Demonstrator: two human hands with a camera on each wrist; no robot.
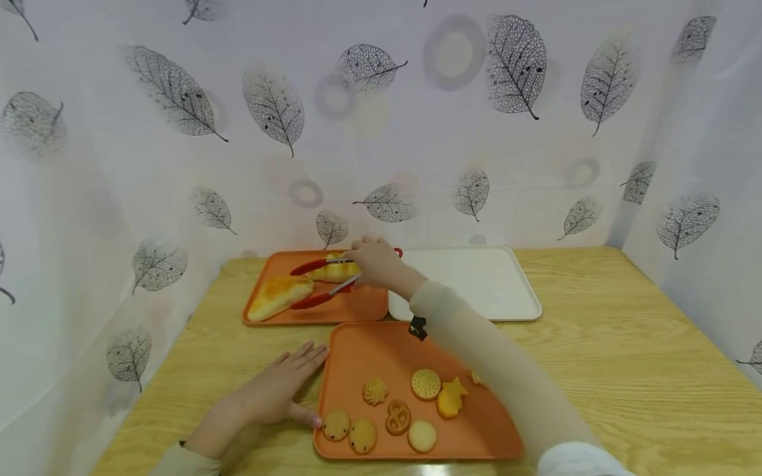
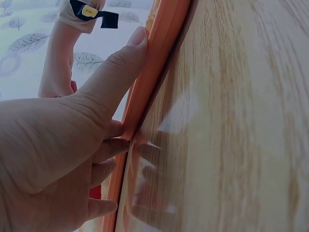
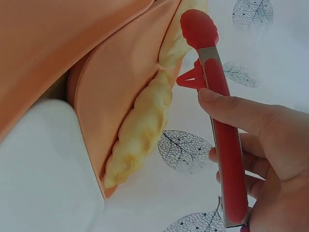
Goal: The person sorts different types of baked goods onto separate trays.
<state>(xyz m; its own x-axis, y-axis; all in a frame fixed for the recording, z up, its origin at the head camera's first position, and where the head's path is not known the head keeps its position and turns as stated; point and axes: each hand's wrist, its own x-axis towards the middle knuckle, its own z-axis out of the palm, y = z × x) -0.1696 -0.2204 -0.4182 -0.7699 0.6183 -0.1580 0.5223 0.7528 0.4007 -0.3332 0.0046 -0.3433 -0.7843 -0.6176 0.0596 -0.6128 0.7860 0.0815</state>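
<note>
My right hand (image 1: 378,264) holds a pair of red-and-silver tongs (image 3: 227,145), thumb on one arm of them. The tongs reach over the back orange tray (image 1: 366,305), their red tips spread apart around the near end of a ridged, golden bread roll (image 1: 335,271). In front of that roll lies a larger wedge-shaped bread (image 1: 278,297), close to the lower tip. My left hand (image 1: 276,390) rests at the left edge of the front orange tray (image 1: 369,347), fingers extended and thumb against the rim.
On the front tray lie several biscuits, among them a pretzel (image 1: 397,417), a round cracker (image 1: 426,384) and a fish-shaped one (image 1: 451,398). A white tray (image 1: 476,284) stands behind my right forearm. Leaf-patterned cloth (image 1: 381,145) walls the back and sides of the wooden table (image 1: 631,357).
</note>
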